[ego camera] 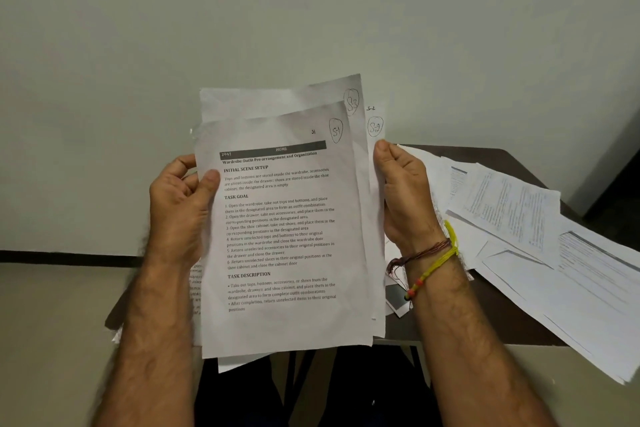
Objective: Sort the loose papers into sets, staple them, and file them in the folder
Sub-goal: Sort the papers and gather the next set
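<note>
Both hands, left (180, 198) and right (401, 191), pinch the fanned sheets (284, 236); better square them by their corner marks before adding from loose papers (540, 239) right of them.

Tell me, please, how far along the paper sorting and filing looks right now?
Early. Done: nothing visibly stapled or filed. In hand: the left hand and right hand hold a fanned set marked S-1, S-2, S-3. Left: loose papers cover the table; no stapler or folder shows.

Sheets behind front sheet (284, 236) mostly hidden; papers (540, 236) beyond right hand (405, 194) blurred, cut at right edge
</note>
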